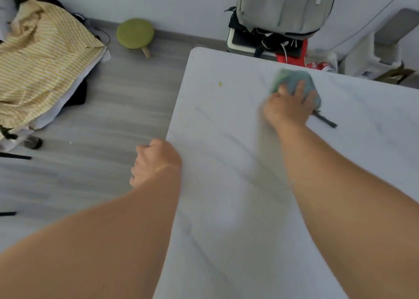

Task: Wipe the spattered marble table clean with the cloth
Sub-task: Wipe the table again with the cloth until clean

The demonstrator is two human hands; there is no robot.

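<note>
Right hand (289, 105) presses bunched cloth (294, 81) flat on bench (226, 185), near far edge; blur hides fingers, probably curled over it. Cloth soft, light, crumples easily: hold from above. Left hand (156, 162) fisted at bench's left edge, holding nothing seen.

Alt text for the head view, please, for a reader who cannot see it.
A person's right hand presses a crumpled blue-green cloth onto a white marble table, near a small yellow spatter and a thin dark stick. The left hand curls at the table's left edge.
</note>
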